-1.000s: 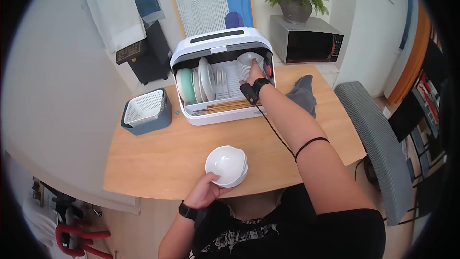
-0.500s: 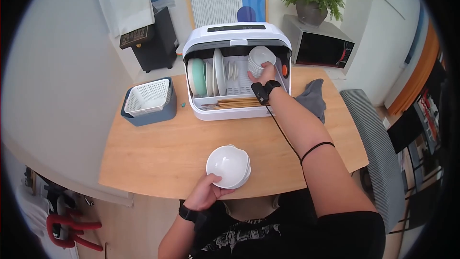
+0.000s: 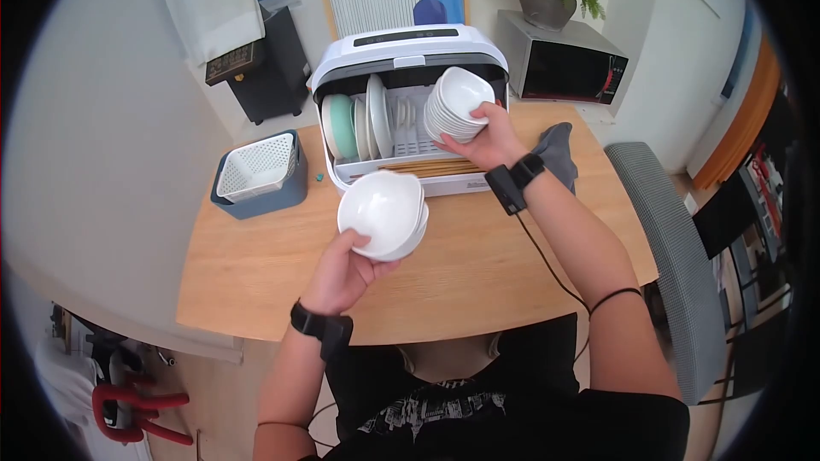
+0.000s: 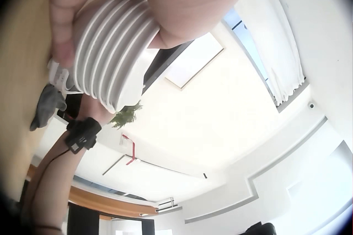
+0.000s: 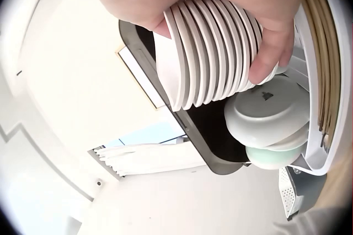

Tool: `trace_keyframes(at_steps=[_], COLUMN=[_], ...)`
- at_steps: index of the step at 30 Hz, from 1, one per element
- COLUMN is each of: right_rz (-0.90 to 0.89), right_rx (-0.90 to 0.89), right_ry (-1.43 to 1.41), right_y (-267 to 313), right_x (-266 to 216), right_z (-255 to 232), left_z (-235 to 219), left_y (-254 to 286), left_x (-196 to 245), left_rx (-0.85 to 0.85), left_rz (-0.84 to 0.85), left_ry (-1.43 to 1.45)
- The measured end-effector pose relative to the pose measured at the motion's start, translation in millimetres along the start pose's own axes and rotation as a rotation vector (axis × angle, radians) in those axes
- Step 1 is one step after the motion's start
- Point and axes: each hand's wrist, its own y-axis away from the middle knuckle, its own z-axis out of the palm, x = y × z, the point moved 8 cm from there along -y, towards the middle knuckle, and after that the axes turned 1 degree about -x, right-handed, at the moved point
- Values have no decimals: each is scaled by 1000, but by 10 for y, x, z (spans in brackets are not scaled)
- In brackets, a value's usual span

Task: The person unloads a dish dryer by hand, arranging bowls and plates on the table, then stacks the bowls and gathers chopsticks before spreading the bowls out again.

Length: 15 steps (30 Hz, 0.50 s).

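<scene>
My left hand (image 3: 342, 275) grips a stack of white round bowls (image 3: 382, 215), thumb over the rim and fingers beneath, above the table. Their stacked rims (image 4: 113, 53) show edge-on in the left wrist view. My right hand (image 3: 493, 138) holds a taller stack of small white squarish bowls (image 3: 462, 101), tilted, in front of the open dish cabinet (image 3: 408, 40). The right wrist view shows those nested bowls (image 5: 209, 53) between thumb and fingers. Inside the cabinet, white plates (image 3: 377, 115) and a mint-green dish (image 3: 342, 126) stand on edge at the left.
Chopsticks (image 3: 431, 168) lie along the cabinet's front tray. A blue bin (image 3: 272, 199) with a white basket (image 3: 256, 164) stands on the table (image 3: 273, 282) at left. At right are a grey cloth (image 3: 557, 155), a microwave (image 3: 564, 68) and a grey chair (image 3: 670, 256).
My right hand has lifted the stack of small bowls from inside the cabinet and tilted it toward me. My left hand has raised its bowls from near the table's front edge toward the cabinet.
</scene>
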Motion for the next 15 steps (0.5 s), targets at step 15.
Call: trace_keyframes(at_steps=[15], right_rz=[60], right_rx=[202], right_ry=[263], right_y=[3009], right_x=[-269], right_z=[-920], left_z=[863], left_y=[-2534], left_x=[375], left_rx=[-64], left_rz=[-140], left_ry=[-53])
